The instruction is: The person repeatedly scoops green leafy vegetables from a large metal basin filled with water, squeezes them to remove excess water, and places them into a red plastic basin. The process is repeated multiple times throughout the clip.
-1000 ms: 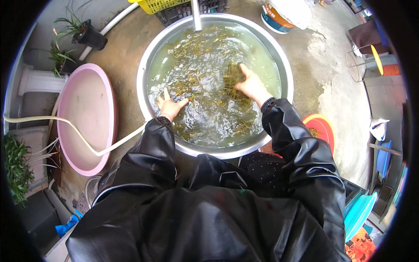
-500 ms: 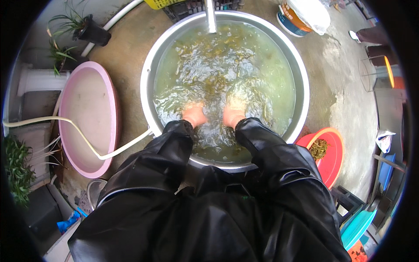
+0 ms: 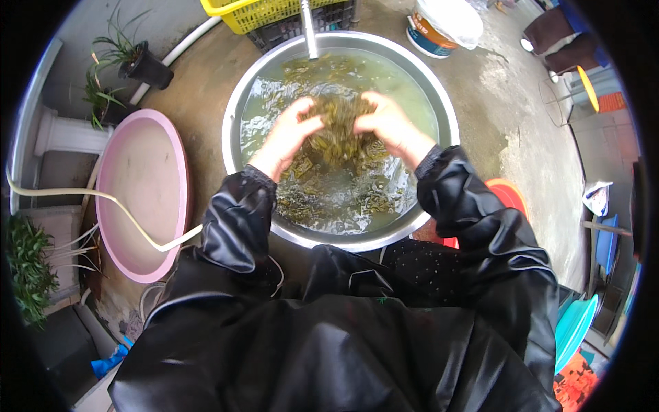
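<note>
A: Where's the bundle relative to the grip?
B: Loose clump of dark olive-green leafy stalks point(image 3: 338, 132) sits between the person's bare left hand point(image 3: 287, 135) and bare right hand point(image 3: 395, 132), near the middle of a wide round silver metal basin point(image 3: 232, 137). Left hand flanks it on one side, right hand on the other, fingertips at its edges.

A: Grip state?
B: Both hands: fingers bent, thumbs set apart from the fingers, facing each other across the clump. Can't tell if either is closed on it; leaves are blurred right there.

A: Look of the clump?
B: Wet, stringy, ragged outline. Olive to yellowish brown, smeared by motion. More of the same stuff floats around it, above and below in the view. Can't tell where the clump ends and the floating pieces start.

A: Water?
B: Pale green, cloudy water point(image 3: 415, 103), rippled, bright glare on the near side.

A: Surroundings?
B: Silver metal pipe point(image 3: 309, 31) reaches over the far rim. Pink oval basin point(image 3: 180, 185) stands to the left, cream hose point(image 3: 180, 240) running across it. Yellow plastic basket point(image 3: 264, 17) beyond the far rim. Black glossy sleeves point(image 3: 237, 223) cover both forearms.
</note>
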